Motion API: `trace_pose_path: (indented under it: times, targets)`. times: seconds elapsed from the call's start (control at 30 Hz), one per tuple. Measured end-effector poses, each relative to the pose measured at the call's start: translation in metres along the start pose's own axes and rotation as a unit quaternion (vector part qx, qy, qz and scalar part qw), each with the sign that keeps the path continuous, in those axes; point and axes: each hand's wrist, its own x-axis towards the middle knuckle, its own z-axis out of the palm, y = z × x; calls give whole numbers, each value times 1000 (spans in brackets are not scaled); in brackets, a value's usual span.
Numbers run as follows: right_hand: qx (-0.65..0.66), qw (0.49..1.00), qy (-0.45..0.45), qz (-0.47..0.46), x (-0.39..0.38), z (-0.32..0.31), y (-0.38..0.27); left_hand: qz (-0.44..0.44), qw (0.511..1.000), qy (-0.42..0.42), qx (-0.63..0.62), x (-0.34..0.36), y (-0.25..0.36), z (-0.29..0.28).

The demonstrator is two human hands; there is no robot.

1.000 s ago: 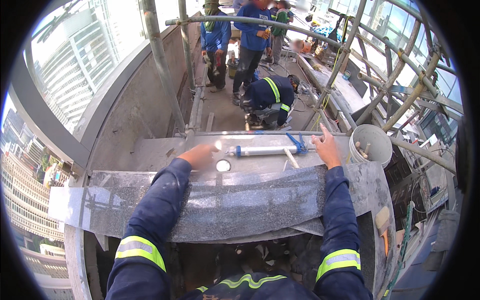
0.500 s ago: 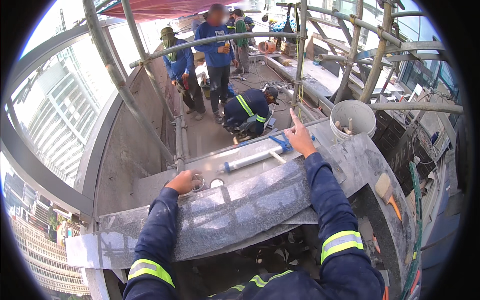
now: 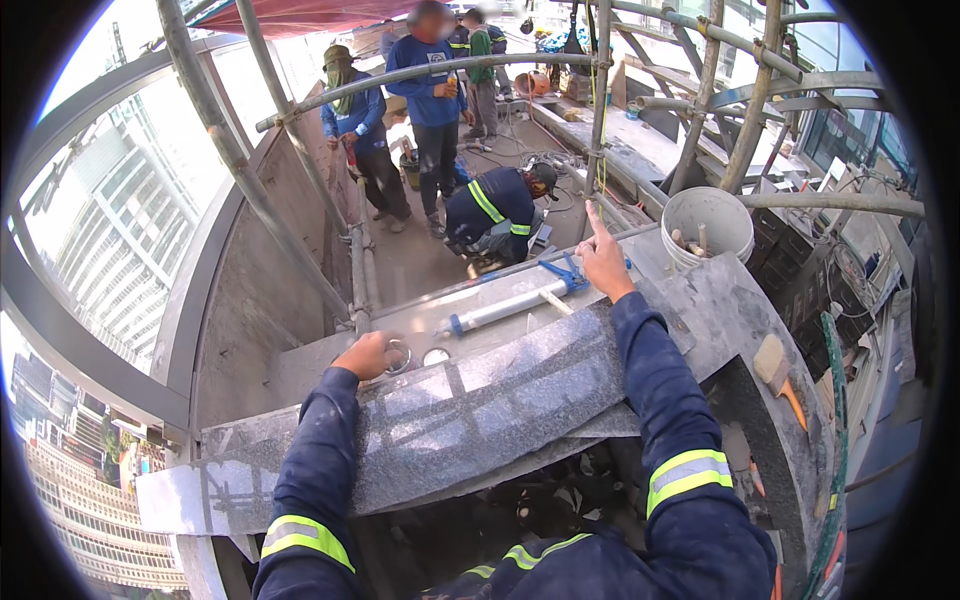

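My left hand (image 3: 362,356) is closed at the near side of the ledge, its fingers against a small round, ring-rimmed container (image 3: 399,356). Just right of that lies a small white round lid or tin (image 3: 435,357). My right hand (image 3: 607,262) is raised above the ledge with the index finger stretched out and the other fingers curled; nothing shows in it. Below and left of it, a caulking gun (image 3: 510,306) with a blue frame and pale barrel lies on the ledge. A polished grey granite slab (image 3: 490,400) spans beneath my forearms.
A white bucket (image 3: 707,230) holding tools stands at right, with an orange-handled brush (image 3: 778,380) nearer me. Scaffold poles (image 3: 450,72) cross ahead. Beyond, a person crouches (image 3: 492,212) and others stand, including one in blue (image 3: 425,95). A dark opening (image 3: 500,515) lies below the slab.
The view has shifted slightly. My right hand keeps its index finger extended, and my left hand stays beside the round container. The standing person at far left has raised their hands somewhat.
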Motion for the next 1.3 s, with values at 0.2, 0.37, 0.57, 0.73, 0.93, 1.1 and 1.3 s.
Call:
trace_pose_path:
  times: [0.2, 0.37, 0.57, 0.73, 0.93, 1.1, 1.3]
  targets:
    - [-20, 999, -9, -27, -1, -2, -2, 0, 1000, 11, -14, -1, 3, 2]
    - [-24, 993, -13, -114, -6, -4, -15, 8, 1000, 14, -6, 4, -4, 3]
    - [-51, 973, -63, -216, -7, 0, -11, -3, 1000, 14, 5, -2, -3, 0]
    - [-38, 988, -68, -131, -11, -1, -21, 18, 999, 22, 33, 1, -7, 1]
    - [212, 974, -73, 25, -26, -12, -86, 45, 998, 33, 19, 8, -10, 13]
    - [115, 868, -34, -482, -83, -58, -230, 40, 998, 23, 29, 4, -20, 10]
    - [70, 754, 80, -648, -69, -104, -303, 15, 999, 20, 38, 12, -16, 11]
